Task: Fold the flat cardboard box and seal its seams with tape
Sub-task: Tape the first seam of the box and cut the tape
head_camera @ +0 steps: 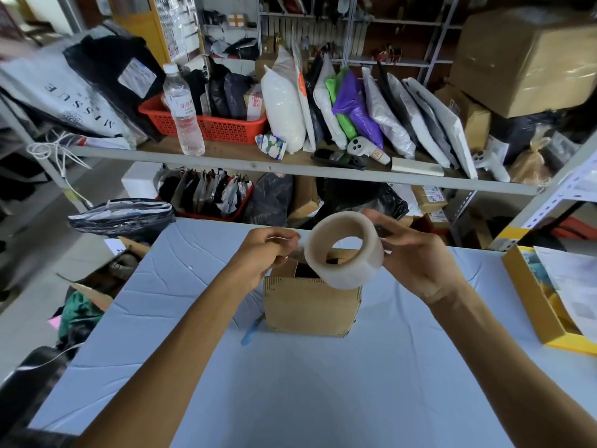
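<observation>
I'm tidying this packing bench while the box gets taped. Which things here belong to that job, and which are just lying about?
In the job:
cardboard box, standing open
tape roll, held by the right hand, its end pinched by the left hand

Lying about:
small blue tool beside the box, untouched
water bottle
red basket
yellow box
white controller

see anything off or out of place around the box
Nothing spilled or broken. The cardboard box stands upright on the table, top open, under the tape roll. Only oddity: a squashed drink carton lies tipped on the shelf behind.
</observation>
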The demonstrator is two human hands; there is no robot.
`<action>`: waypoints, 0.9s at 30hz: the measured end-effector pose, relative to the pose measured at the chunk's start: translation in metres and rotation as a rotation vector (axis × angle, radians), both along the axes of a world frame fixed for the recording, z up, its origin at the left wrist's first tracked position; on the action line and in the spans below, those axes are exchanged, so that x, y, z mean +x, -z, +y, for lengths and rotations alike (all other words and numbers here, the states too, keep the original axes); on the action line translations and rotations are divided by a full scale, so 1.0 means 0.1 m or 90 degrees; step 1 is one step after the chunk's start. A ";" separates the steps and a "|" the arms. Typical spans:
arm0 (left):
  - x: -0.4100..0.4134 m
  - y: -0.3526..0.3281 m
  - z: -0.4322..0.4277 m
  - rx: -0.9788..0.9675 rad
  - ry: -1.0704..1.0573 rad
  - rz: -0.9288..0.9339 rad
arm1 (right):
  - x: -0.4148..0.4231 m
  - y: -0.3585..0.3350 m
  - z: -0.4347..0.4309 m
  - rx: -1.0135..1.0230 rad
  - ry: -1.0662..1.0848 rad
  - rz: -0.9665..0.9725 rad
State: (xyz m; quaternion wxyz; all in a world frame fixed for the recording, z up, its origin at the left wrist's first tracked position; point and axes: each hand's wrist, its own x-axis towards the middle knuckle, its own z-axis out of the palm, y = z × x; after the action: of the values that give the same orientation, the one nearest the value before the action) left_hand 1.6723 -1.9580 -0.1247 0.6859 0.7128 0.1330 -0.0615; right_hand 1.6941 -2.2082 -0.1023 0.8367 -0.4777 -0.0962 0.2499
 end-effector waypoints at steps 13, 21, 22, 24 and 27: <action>-0.03 -0.01 -0.03 0.008 -0.013 0.018 | -0.09 0.15 0.05 -0.226 0.078 0.111; -0.02 -0.08 0.01 -0.045 -0.038 0.019 | -0.16 0.13 -0.04 -0.140 -0.128 0.027; -0.01 -0.08 0.04 -0.038 -0.032 0.019 | -0.16 0.14 -0.04 -0.162 -0.123 0.016; -0.01 -0.08 0.05 -0.002 -0.018 0.015 | -0.17 0.12 -0.01 -0.251 -0.112 -0.015; 0.00 -0.02 0.02 0.099 -0.034 -0.028 | -0.16 0.14 0.03 -0.613 -0.045 -0.202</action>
State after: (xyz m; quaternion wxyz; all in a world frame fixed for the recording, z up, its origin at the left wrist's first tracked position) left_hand 1.6722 -1.9558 -0.1227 0.6328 0.7611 0.1412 -0.0174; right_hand 1.6780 -2.2051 -0.1162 0.4879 -0.8376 -0.1120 0.2188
